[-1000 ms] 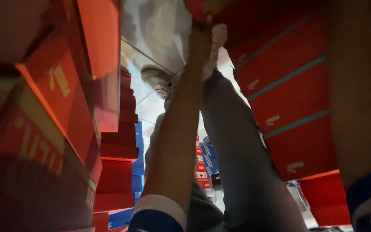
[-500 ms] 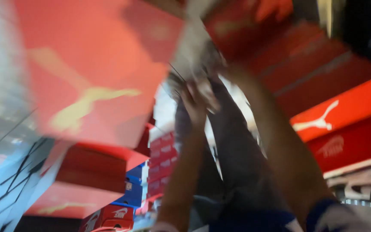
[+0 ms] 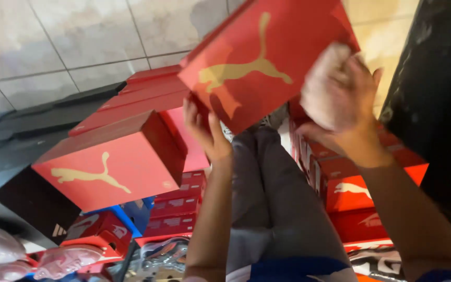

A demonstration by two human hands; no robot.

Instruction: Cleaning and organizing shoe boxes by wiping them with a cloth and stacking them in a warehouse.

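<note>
Head camera, tilted steeply, shows our two bare hands raised and holding one red shoebox (image 3: 264,57) between them, high in the middle of the view. Its broad red face, printed with a gold leaping-animal mark, is turned toward us and slanted, with the right end higher. Our left hand (image 3: 207,130) supports the box at its lower left corner, fingers (image 3: 191,117) curled against the underside and grasping the edge. Our right hand (image 3: 340,96) is pressed on the box's right side, fingers wrapped onto the lid; this hand is blurred, so we cannot tell exactly how tight the hold is. Both forearms rise from the bottom of the frame, and between them we see grey trousers (image 3: 275,203) and a strip of blue clothing (image 3: 293,269). Left of the held box, a second red box (image 3: 113,167) with the same gold mark juts out from a stack of red boxes (image 3: 147,91), apart from our left hand. Beneath it sit more red boxes (image 3: 176,209) and a blue box (image 3: 126,216). On the right, another pile of red and orange boxes (image 3: 356,193) stands just behind our right wrist. Pale tiles (image 3: 79,42) fill the upper left, and a dark panel (image 3: 439,104) fills the right edge.
</note>
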